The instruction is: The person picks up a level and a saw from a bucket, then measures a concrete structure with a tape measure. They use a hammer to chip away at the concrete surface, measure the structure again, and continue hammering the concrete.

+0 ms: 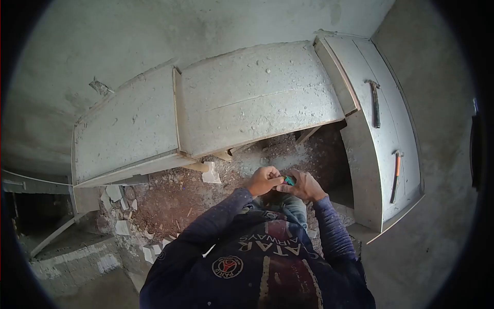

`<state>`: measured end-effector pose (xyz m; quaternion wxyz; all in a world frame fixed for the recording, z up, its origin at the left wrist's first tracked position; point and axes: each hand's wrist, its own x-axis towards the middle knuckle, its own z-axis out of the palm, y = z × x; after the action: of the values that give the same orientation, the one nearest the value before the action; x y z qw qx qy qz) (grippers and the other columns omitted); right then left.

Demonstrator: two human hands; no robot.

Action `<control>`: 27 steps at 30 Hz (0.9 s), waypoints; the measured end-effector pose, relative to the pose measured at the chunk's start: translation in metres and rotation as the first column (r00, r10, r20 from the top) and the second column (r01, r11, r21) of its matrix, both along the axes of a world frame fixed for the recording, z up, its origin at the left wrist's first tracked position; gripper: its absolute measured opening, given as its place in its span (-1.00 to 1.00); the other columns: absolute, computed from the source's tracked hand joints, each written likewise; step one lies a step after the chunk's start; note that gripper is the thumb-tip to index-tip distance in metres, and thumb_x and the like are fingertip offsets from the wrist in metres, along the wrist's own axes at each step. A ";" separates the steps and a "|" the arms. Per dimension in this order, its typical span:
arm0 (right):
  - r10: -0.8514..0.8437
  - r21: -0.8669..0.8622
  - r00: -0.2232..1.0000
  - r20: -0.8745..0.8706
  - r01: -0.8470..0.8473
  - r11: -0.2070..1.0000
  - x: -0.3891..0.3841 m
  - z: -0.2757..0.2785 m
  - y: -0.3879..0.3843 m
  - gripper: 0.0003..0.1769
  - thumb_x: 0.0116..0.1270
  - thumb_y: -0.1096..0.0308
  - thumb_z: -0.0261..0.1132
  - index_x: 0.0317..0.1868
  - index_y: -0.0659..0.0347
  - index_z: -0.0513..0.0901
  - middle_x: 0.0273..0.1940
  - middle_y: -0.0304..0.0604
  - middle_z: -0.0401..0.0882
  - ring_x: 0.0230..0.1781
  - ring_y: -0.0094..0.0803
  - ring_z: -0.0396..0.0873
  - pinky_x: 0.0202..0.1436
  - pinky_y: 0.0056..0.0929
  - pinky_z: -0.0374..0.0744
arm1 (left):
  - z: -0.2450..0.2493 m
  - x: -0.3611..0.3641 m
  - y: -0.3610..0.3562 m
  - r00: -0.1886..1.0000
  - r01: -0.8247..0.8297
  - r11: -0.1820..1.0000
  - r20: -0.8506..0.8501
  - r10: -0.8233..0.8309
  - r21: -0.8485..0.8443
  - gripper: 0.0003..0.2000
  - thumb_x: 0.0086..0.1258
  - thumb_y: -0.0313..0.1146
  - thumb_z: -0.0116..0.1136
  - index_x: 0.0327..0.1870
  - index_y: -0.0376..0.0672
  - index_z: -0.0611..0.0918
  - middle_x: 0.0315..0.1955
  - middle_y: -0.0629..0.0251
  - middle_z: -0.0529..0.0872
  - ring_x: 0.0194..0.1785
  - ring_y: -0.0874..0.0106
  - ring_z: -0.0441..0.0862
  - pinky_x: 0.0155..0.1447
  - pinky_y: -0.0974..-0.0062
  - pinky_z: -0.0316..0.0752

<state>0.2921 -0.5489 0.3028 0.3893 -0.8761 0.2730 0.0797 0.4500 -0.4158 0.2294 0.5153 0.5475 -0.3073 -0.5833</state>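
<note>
My left hand and my right hand meet in front of my body, above the rubble-strewn floor. Between their fingertips is a small teal-green object, mostly covered, so its kind cannot be made out. The thumb and fingers of my left hand are pinched together at its left side. From the other side, the curled fingers of my right hand close on the same piece.
A dusty counter slab with crumbs of debris runs along the wall. On the right-hand slab lie a dark-handled hammer and an orange-and-black-handled hammer. Broken white tile pieces litter the reddish floor.
</note>
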 end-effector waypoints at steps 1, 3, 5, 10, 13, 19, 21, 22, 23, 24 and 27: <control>0.014 -0.004 1.000 -0.009 -0.014 1.000 0.006 0.000 -0.014 -0.25 0.15 -0.33 0.43 -0.28 0.34 0.60 -0.34 0.22 0.65 -0.24 0.14 0.68 -0.16 -0.04 0.59 | 0.003 0.008 -0.001 0.991 -0.115 0.992 -0.068 0.118 0.044 -0.84 0.43 -0.40 0.29 -0.17 -0.31 0.61 -0.34 0.26 0.74 -0.37 0.59 0.65 -0.25 0.61 0.56; 0.059 -0.141 0.997 -0.049 -0.066 0.988 0.011 -0.002 -0.051 -0.31 0.23 -0.31 0.37 -0.27 0.29 0.61 -0.37 0.20 0.66 -0.27 0.19 0.68 -0.21 0.04 0.59 | 0.001 0.038 -0.003 0.958 -0.248 0.968 -0.135 0.251 0.039 -0.85 0.48 -0.38 0.20 -0.14 -0.29 0.58 -0.30 0.23 0.73 -0.29 0.51 0.67 -0.17 0.54 0.59; 0.110 -0.218 0.994 -0.019 -0.111 0.970 0.006 -0.021 -0.106 -0.46 0.29 -0.13 0.38 -0.27 0.28 0.60 -0.39 0.17 0.67 -0.32 0.19 0.68 -0.25 0.05 0.60 | 0.006 0.074 -0.003 0.877 -0.445 0.892 -0.165 0.452 0.076 -0.83 0.51 -0.36 0.15 -0.12 -0.30 0.56 -0.24 0.15 0.72 -0.19 0.39 0.72 -0.08 0.44 0.65; 0.096 -0.408 0.992 0.088 -0.052 0.912 0.009 0.011 -0.229 -0.76 0.31 0.19 0.31 -0.13 0.15 0.64 -0.25 0.12 0.65 -0.20 0.15 0.65 -0.14 0.04 0.60 | -0.017 0.171 0.011 0.628 -0.768 0.640 -0.235 0.742 -0.031 -0.80 0.51 -0.37 0.12 -0.02 -0.32 0.54 -0.18 0.18 0.64 -0.07 0.27 0.73 0.08 0.32 0.70; 0.094 -0.400 0.996 0.012 -0.081 0.913 0.018 0.038 -0.292 -0.78 0.33 0.25 0.27 -0.14 0.18 0.69 -0.25 0.12 0.66 -0.19 0.10 0.63 -0.08 -0.05 0.58 | -0.030 0.197 0.019 0.385 -0.902 0.422 -0.272 0.882 0.092 -0.85 0.55 -0.43 0.02 0.02 -0.27 0.52 -0.12 0.20 0.61 -0.06 0.30 0.66 0.20 0.20 0.63; 0.219 -0.432 0.976 -0.001 -0.198 0.880 0.030 0.031 -0.367 -0.79 0.32 0.28 0.28 -0.13 0.18 0.71 -0.25 0.08 0.66 -0.18 0.06 0.64 -0.07 -0.08 0.58 | -0.047 0.199 0.050 -0.105 -0.974 -0.059 -0.206 0.973 0.218 -0.76 0.58 -0.40 0.05 0.18 -0.24 0.52 -0.02 0.26 0.63 -0.02 0.38 0.61 0.18 0.27 0.58; 0.267 -0.432 0.963 0.031 -0.228 0.873 0.040 0.025 -0.365 -0.77 0.35 0.26 0.26 -0.15 0.25 0.68 -0.27 0.05 0.63 -0.19 0.00 0.63 -0.10 -0.13 0.56 | -0.052 0.190 0.056 -0.195 -0.968 -0.156 -0.202 0.960 0.195 -0.71 0.58 -0.40 0.06 0.25 -0.23 0.50 0.01 0.28 0.63 -0.01 0.40 0.61 0.18 0.30 0.55; 0.222 -0.416 0.975 -0.029 -0.213 0.884 0.046 0.023 -0.361 -0.79 0.31 0.28 0.29 -0.15 0.20 0.72 -0.23 0.06 0.66 -0.17 0.04 0.64 -0.04 -0.12 0.58 | -0.055 0.185 0.057 -0.251 -0.963 -0.219 -0.217 0.943 0.159 -0.65 0.58 -0.39 0.08 0.32 -0.21 0.48 0.04 0.30 0.63 0.00 0.41 0.61 0.18 0.32 0.53; 0.242 -0.414 0.970 -0.027 -0.231 0.881 0.049 0.019 -0.362 -0.79 0.31 0.28 0.29 -0.15 0.20 0.72 -0.23 0.06 0.66 -0.17 0.04 0.64 -0.04 -0.12 0.58 | -0.054 0.181 0.056 -0.270 -0.958 -0.239 -0.215 0.939 0.157 -0.65 0.58 -0.39 0.08 0.32 -0.21 0.48 0.04 0.30 0.63 0.00 0.41 0.61 0.18 0.32 0.53; 0.256 -0.421 0.967 -0.016 -0.239 0.875 0.050 0.011 -0.363 -0.78 0.30 0.27 0.30 -0.16 0.21 0.73 -0.23 0.06 0.66 -0.17 0.04 0.64 -0.04 -0.13 0.58 | -0.050 0.178 0.054 -0.311 -0.947 -0.283 -0.203 0.929 0.154 -0.63 0.55 -0.40 0.10 0.33 -0.19 0.49 0.03 0.32 0.65 -0.01 0.41 0.62 0.13 0.34 0.55; 0.259 -0.399 0.966 -0.014 -0.244 0.884 0.047 -0.002 -0.363 -0.77 0.30 0.27 0.31 -0.16 0.23 0.74 -0.22 0.06 0.67 -0.16 0.04 0.64 -0.03 -0.13 0.58 | -0.047 0.173 0.051 -0.378 -0.923 -0.350 -0.208 0.902 0.159 -0.59 0.52 -0.42 0.14 0.36 -0.18 0.48 0.02 0.34 0.67 -0.03 0.43 0.63 0.07 0.38 0.56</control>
<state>0.3396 -0.9124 0.3012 0.1952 -0.9661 0.1599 0.0552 0.6228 -0.3644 0.1827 0.8267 0.4620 0.3183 0.0428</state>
